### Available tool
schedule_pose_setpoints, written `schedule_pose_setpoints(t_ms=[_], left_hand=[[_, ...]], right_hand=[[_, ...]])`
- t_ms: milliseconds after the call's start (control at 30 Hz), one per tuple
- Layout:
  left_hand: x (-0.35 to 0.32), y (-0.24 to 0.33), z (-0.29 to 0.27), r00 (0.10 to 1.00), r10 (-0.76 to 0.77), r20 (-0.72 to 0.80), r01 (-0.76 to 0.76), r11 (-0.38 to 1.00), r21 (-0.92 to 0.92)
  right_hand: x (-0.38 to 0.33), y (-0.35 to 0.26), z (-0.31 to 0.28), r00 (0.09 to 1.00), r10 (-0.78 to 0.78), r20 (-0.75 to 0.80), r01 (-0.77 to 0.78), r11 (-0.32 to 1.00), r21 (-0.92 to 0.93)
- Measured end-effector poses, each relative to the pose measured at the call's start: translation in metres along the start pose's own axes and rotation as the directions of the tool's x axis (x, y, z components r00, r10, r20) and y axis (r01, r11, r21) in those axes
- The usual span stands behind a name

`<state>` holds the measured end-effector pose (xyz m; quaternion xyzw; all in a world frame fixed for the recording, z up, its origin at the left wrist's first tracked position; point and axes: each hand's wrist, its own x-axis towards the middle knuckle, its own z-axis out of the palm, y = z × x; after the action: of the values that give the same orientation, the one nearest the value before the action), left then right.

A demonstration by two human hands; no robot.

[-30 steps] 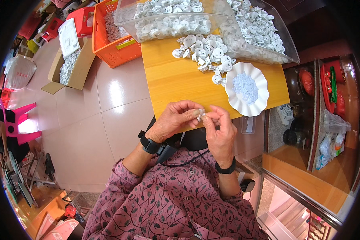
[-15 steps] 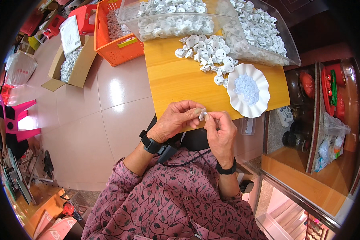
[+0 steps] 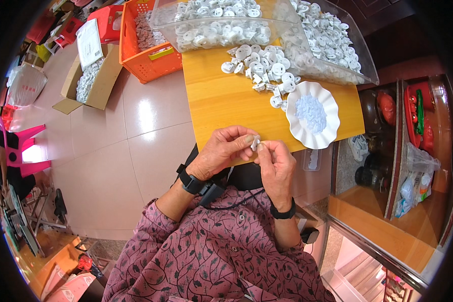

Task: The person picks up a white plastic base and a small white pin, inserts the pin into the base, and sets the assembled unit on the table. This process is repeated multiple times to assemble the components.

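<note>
Between thumb and fingers, my left hand (image 3: 220, 151) grips a small round white plastic part (image 3: 255, 142) on edge, just over the table's near edge. My right hand (image 3: 275, 163) is pinched against the part's right side; whether it holds a smaller piece is hidden by the fingertips. Beyond my hands, a loose pile of similar white plastic parts (image 3: 261, 65) lies on the yellow wooden table (image 3: 226, 100). To the right of the pile stands a white scalloped plate (image 3: 331, 108) with many tiny pale bluish pieces (image 3: 311, 113) on it.
Two clear plastic bins (image 3: 211, 30) (image 3: 332, 45) full of white parts stand at the table's far side. Left of the table are an orange crate (image 3: 148, 63) and an open cardboard box (image 3: 103, 85). A wooden shelf unit (image 3: 382, 206) stands at the right.
My right fingers have shifted very slightly against the white part. My left hand keeps its grip, nearly still.
</note>
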<state>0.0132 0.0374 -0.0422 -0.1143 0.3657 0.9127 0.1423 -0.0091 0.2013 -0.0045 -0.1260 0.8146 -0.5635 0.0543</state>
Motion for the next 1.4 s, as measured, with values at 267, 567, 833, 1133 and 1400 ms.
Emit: schedule_pose_setpoints(t_ms=[267,567,833,1133,1400], left_hand=[[-0.001,0.003,0.003,1.0,-0.002,0.007,0.002,1.0,0.001],[-0.003,0.003,0.007,1.0,0.0,-0.018,0.001,1.0,0.031],[0.001,0.031,0.015,0.995,0.089,-0.04,-0.077,0.969,0.233],[0.042,0.173,0.03,0.861,0.495,-0.117,-0.392,0.792,0.467],[0.084,0.226,0.016,0.751,0.638,-0.172,-0.566,0.755,0.33]], right_hand=[[0.001,0.001,0.003,0.999,0.004,-0.044,0.0,0.997,0.074],[0.001,-0.008,0.001,0.998,-0.051,-0.022,0.049,0.997,-0.052],[-0.001,-0.01,0.0,1.0,0.001,-0.018,-0.001,1.0,-0.009],[0.001,0.015,-0.026,0.959,-0.234,-0.159,0.194,0.954,-0.23],[0.021,0.043,-0.066,0.905,-0.395,-0.159,0.143,0.634,-0.76]])
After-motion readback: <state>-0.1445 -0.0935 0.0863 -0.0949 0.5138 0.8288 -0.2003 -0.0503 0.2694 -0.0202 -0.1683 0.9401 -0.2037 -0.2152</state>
